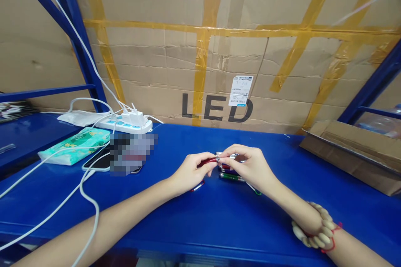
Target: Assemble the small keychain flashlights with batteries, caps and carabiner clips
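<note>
My left hand [194, 171] is closed round a slim red item [206, 161], with thumb and fingers pressed on it. At that item's silver right end, the fingertips of my right hand [247, 162] are pinched together. Under and beside my right hand lie several metallic tubes, among them a green one [231, 176] with silver ends; my fingers hide part of them. A small red-and-silver piece [198, 186] rests on the blue table below my left hand. A thin piece with a green end [257, 192] sticks out beneath my right palm.
A white power strip [125, 124] with cables, a green tissue pack [75, 146] and a phone [97, 160] lie on the left of the blue table [200, 225]. An open cardboard box [351, 158] stands at the right. A large taped carton [156, 62] forms the back.
</note>
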A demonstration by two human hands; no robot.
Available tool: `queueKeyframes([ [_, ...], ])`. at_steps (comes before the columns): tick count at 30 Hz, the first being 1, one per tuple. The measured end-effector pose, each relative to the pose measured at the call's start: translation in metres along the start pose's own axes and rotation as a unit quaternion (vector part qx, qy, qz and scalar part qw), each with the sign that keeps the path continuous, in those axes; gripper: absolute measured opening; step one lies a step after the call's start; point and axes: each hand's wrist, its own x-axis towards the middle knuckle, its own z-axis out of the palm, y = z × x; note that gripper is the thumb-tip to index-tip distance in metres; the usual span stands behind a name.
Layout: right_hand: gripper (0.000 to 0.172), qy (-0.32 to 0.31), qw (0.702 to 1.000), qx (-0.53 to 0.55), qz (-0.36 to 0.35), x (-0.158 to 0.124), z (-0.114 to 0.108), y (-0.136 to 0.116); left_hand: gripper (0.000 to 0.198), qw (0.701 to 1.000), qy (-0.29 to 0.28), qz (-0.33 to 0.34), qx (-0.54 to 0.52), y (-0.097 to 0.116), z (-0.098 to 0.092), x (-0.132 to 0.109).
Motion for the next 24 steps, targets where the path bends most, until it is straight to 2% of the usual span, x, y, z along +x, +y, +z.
queueKeyframes([
  [4,0.021,-0.063,0.998,-0.016,0.012,0.001,-0.005,0.004,0.022,1.0,-0.018,-0.012,0.012,0.0,0.001,-0.002],
  [9,0.028,-0.16,0.972,-0.117,-0.126,0.002,-0.014,0.008,0.02,0.998,-0.038,-0.008,0.052,-0.001,0.003,-0.004],
  [14,0.036,-0.239,0.928,-0.205,-0.201,-0.003,-0.013,0.01,0.022,0.985,-0.054,0.076,0.144,-0.007,0.001,-0.006],
  [17,0.036,-0.251,0.924,-0.213,-0.197,-0.006,-0.01,0.01,0.024,0.968,-0.067,0.108,0.216,-0.008,-0.002,-0.007],
  [24,0.039,-0.228,0.96,-0.127,-0.1,-0.008,-0.003,0.007,0.025,0.943,-0.057,0.143,0.294,-0.006,-0.004,-0.008],
])
